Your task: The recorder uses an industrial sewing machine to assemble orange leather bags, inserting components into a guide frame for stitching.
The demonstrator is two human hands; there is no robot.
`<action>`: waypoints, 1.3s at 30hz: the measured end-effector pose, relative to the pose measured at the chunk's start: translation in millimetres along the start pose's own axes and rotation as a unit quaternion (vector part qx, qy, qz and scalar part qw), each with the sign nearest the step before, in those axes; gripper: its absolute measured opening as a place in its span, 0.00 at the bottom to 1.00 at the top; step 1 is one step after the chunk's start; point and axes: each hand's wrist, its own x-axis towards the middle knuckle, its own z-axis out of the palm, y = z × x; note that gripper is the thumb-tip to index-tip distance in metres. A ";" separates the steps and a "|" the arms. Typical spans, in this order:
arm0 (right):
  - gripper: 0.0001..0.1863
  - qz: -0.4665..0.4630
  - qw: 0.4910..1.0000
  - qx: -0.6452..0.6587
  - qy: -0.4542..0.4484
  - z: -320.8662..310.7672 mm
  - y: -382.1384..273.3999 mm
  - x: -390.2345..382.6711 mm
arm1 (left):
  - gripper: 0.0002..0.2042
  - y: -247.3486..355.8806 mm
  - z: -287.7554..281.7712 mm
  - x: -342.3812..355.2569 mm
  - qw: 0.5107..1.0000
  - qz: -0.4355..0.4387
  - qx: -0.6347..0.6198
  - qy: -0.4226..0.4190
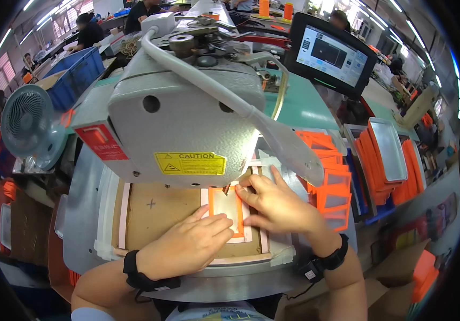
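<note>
A small rectangular piece with an orange fabric border (240, 216) and a pale centre panel lies in a frame of white strips, below the head of a grey sewing machine (187, 117). My left hand (184, 246) lies across its lower left part, fingers stretched out and pressing on the panel. On its right side rests my right hand (275, 200), with fingers apart and the index finger and thumb touching the orange border. Neither hand is wrapped round anything. Beneath is a brown cardboard template (157, 214) edged with white strips and tape. The machine's lamp lights the piece.
Several orange-bordered pieces (334, 195) are piled to the right of the template. Beyond them stand a metal tray (388, 150) and orange stacks. A screen (329, 53) is at the back right. A fan (29, 123) and a blue crate (77, 77) stand left. Other people sit farther back.
</note>
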 end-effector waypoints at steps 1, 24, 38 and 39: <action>0.28 -0.002 1.000 0.029 0.006 1.7 7.6 2.0 | 0.23 0.6 0.4 1.6 1.000 0.000 -0.002 0.006; 0.14 0.278 0.864 -0.191 0.373 -88.0 144.3 -154.0 | 0.21 15.5 5.0 9.1 1.000 -0.009 0.002 -0.003; 0.08 0.449 0.636 -0.292 0.556 -102.2 276.1 -318.1 | 0.18 9.7 6.0 2.6 1.000 0.018 -0.015 -0.008; 0.07 0.435 0.631 -0.255 0.589 -117.3 261.6 -316.3 | 0.19 8.0 7.5 -0.5 1.000 0.014 -0.013 -0.014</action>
